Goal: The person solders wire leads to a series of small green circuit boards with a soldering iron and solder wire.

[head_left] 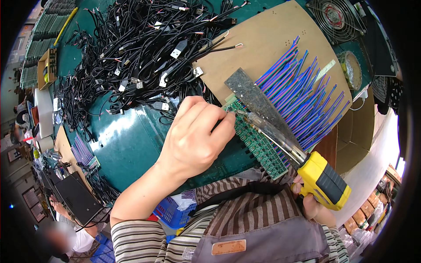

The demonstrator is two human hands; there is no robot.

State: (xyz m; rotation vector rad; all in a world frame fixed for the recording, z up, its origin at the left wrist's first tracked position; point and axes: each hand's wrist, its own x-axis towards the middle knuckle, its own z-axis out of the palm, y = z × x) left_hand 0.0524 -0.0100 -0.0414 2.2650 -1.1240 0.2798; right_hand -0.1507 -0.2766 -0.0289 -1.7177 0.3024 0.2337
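Note:
My left hand (195,136) is closed in a pinch at the far left corner of a green circuit board panel (263,149); what its fingertips hold is mostly hidden. In my right hand (312,205) is a yellow and black soldering gun (324,179), gripped by its handle. Its tip reaches the board close to my left fingertips. A flat grey metal bar (261,103) lies along the board's far side. Beyond the bar, bundles of blue, pink and green wires (298,92) fan out.
A tangled heap of black USB cables (136,52) covers the far left of the green mat (127,140). Brown cardboard (263,30) lies under the wires. A fan (335,19) and a tape roll (351,70) stand at far right. Another person (83,236) sits at lower left.

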